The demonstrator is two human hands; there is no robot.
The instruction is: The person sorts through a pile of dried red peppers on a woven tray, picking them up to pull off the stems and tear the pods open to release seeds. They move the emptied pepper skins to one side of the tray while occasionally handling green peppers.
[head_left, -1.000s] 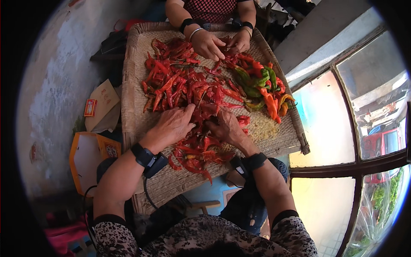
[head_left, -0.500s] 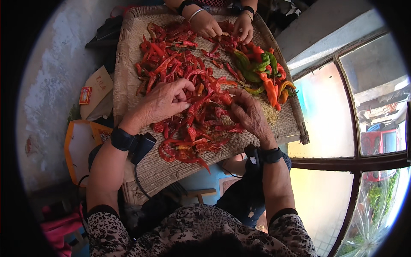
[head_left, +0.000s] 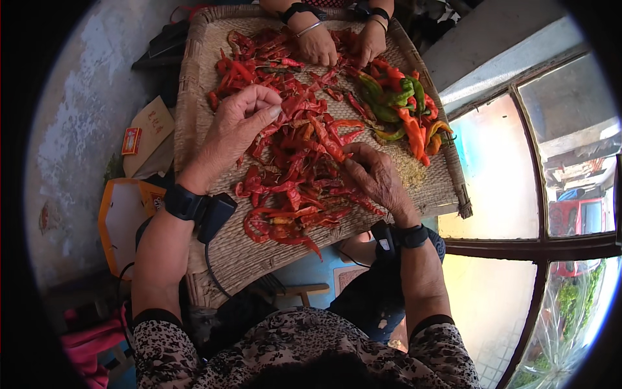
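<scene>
Dried red chili peppers [head_left: 291, 188] lie heaped over a woven tray [head_left: 227, 259]. Above the left side of the heap, my left hand [head_left: 236, 123] has thumb and fingers pinched together at a wrinkled red chili pepper [head_left: 296, 104]. My right hand [head_left: 376, 174] is closed at the right edge of the heap, its thumb and forefinger gripping the end of a long red chili pepper [head_left: 329, 141]. Its other fingers curl beneath, partly hidden.
Opposite, another person's two hands [head_left: 317, 47] work in the peppers. Fresh green and orange peppers [head_left: 395, 97] and pale seeds [head_left: 409, 170] lie at the tray's right. Windows [head_left: 492, 168] stand on the right; a yellow-edged box [head_left: 126, 214] and small red box [head_left: 131, 141] are left.
My left hand has moved up and away from me, its fingers now pinched at a pepper. My right hand stays nearly in place, holding a pepper. The other person's hands have shifted slightly.
</scene>
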